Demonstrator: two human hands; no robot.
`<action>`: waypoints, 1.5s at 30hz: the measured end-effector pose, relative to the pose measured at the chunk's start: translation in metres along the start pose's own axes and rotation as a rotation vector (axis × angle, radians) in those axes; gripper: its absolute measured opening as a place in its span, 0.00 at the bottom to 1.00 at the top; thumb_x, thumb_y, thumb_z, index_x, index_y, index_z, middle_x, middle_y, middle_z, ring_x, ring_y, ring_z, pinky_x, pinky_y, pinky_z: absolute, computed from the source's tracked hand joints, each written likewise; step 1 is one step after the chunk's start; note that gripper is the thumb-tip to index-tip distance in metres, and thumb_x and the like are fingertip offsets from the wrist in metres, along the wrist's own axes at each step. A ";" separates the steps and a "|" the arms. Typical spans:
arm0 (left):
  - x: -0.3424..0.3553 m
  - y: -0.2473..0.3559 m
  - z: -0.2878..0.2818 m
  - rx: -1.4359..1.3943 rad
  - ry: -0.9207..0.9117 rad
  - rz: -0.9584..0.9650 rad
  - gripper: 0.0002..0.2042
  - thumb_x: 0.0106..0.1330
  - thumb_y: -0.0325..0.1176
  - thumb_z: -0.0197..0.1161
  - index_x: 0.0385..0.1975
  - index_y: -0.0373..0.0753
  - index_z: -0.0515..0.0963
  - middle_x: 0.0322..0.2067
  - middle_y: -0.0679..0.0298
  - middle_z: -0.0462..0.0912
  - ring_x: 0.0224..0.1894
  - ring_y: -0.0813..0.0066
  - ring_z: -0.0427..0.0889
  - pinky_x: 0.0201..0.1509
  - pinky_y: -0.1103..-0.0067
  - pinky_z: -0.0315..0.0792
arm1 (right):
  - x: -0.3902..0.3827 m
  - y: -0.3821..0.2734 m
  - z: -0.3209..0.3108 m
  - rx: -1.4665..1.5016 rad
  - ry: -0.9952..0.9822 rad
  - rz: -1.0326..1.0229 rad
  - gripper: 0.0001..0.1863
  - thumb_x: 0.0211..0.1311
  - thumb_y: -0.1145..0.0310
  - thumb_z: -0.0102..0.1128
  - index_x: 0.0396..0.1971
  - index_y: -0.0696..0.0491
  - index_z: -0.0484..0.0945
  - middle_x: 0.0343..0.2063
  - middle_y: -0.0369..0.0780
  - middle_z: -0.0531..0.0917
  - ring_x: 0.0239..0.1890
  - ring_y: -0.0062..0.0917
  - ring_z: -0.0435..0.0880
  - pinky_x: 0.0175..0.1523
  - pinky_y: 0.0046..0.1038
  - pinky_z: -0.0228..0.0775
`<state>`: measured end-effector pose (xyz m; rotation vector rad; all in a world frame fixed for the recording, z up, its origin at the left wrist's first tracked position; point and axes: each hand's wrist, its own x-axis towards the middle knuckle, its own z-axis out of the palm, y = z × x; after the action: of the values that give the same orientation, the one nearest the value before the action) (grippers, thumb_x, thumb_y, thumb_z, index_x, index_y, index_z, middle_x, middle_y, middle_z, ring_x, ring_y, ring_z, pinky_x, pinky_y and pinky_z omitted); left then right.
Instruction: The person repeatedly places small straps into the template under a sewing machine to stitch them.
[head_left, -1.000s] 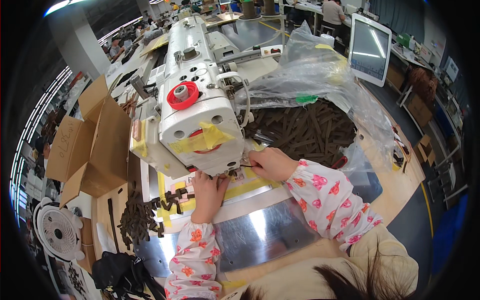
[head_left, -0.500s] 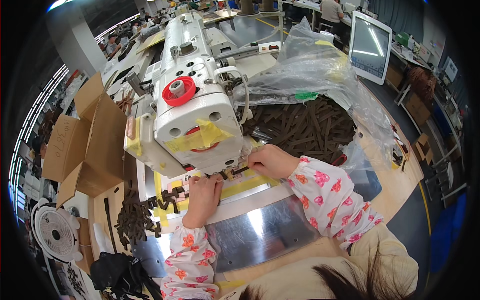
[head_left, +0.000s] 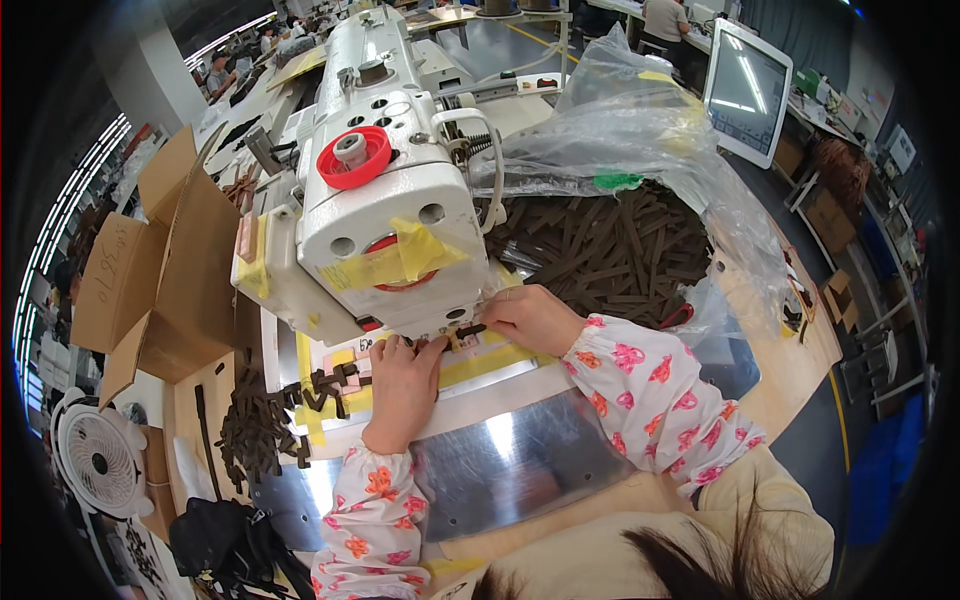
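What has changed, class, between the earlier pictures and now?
The right hand and left hand sit further left in the picture, but so does the sewing machine, so the view likely shifted. The dark strip at the right hand now looks broader. No visible release; the strip pile stayed.

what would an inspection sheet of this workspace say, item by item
surface: pale wood table, shiny metal plate in front
job's things: white sewing machine; long brown strips heaped right, short brown pieces left
clutter: open cardboard box, black bag, clear plastic sheet
hands: left hand at the machine's base, grip hidden; right hand pinches a dark strip there
cables: none clearly made out
surroundings: white fan left, tilted screen right, people behind
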<state>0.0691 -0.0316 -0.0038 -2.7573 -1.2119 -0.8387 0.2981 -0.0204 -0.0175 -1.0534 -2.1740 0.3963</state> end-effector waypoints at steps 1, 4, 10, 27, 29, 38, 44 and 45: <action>0.000 0.000 0.001 0.009 0.037 0.014 0.10 0.56 0.25 0.58 0.37 0.38 0.79 0.28 0.59 0.79 0.36 0.63 0.74 0.44 0.69 0.62 | 0.000 -0.002 0.004 -0.024 0.041 -0.013 0.05 0.50 0.76 0.59 0.28 0.57 0.79 0.26 0.42 0.79 0.31 0.37 0.79 0.37 0.33 0.72; -0.003 -0.002 0.006 -0.085 0.061 0.020 0.10 0.55 0.24 0.58 0.38 0.37 0.79 0.30 0.58 0.79 0.39 0.62 0.73 0.44 0.68 0.63 | 0.003 -0.011 0.017 -0.028 0.108 -0.006 0.05 0.52 0.74 0.58 0.29 0.56 0.79 0.27 0.43 0.79 0.32 0.39 0.79 0.37 0.35 0.72; -0.003 -0.002 0.003 -0.103 -0.030 -0.036 0.11 0.57 0.24 0.57 0.39 0.41 0.79 0.33 0.59 0.80 0.35 0.60 0.74 0.46 0.70 0.63 | 0.004 -0.008 0.026 -0.119 0.078 -0.015 0.06 0.49 0.73 0.57 0.28 0.55 0.80 0.28 0.44 0.80 0.35 0.39 0.79 0.39 0.35 0.72; -0.006 -0.005 0.003 -0.101 -0.046 -0.018 0.16 0.54 0.22 0.55 0.42 0.44 0.79 0.29 0.55 0.78 0.34 0.60 0.76 0.48 0.68 0.64 | 0.004 -0.013 0.025 -0.201 0.016 -0.070 0.08 0.45 0.75 0.55 0.27 0.56 0.81 0.32 0.44 0.79 0.40 0.37 0.77 0.46 0.34 0.70; -0.005 -0.004 0.003 -0.100 -0.051 -0.020 0.16 0.54 0.23 0.55 0.42 0.44 0.79 0.29 0.55 0.78 0.34 0.59 0.76 0.48 0.68 0.64 | 0.005 -0.014 0.024 -0.216 0.004 -0.068 0.08 0.45 0.76 0.55 0.27 0.57 0.81 0.32 0.45 0.79 0.40 0.38 0.77 0.46 0.34 0.71; 0.000 0.007 0.004 0.145 -0.057 0.081 0.20 0.52 0.22 0.54 0.46 0.47 0.77 0.32 0.57 0.78 0.35 0.64 0.77 0.50 0.63 0.63 | 0.004 -0.010 0.026 -0.216 0.095 -0.078 0.07 0.43 0.75 0.57 0.26 0.54 0.79 0.27 0.41 0.78 0.35 0.34 0.77 0.41 0.34 0.72; -0.005 0.003 0.011 0.139 -0.048 0.009 0.20 0.53 0.23 0.54 0.47 0.48 0.76 0.31 0.59 0.78 0.37 0.64 0.76 0.52 0.63 0.61 | 0.006 -0.016 0.026 -0.377 0.044 -0.112 0.08 0.42 0.73 0.58 0.26 0.51 0.80 0.26 0.37 0.79 0.35 0.29 0.77 0.42 0.30 0.68; -0.007 0.001 0.014 0.051 -0.015 -0.014 0.19 0.53 0.23 0.54 0.46 0.47 0.77 0.30 0.59 0.78 0.38 0.63 0.76 0.53 0.62 0.61 | 0.006 -0.015 0.026 -0.378 0.044 -0.117 0.08 0.42 0.73 0.58 0.26 0.51 0.80 0.26 0.37 0.79 0.35 0.29 0.77 0.42 0.30 0.68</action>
<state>0.0721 -0.0343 -0.0189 -2.7227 -1.2389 -0.7780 0.2689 -0.0248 -0.0252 -1.1112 -2.3097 -0.0970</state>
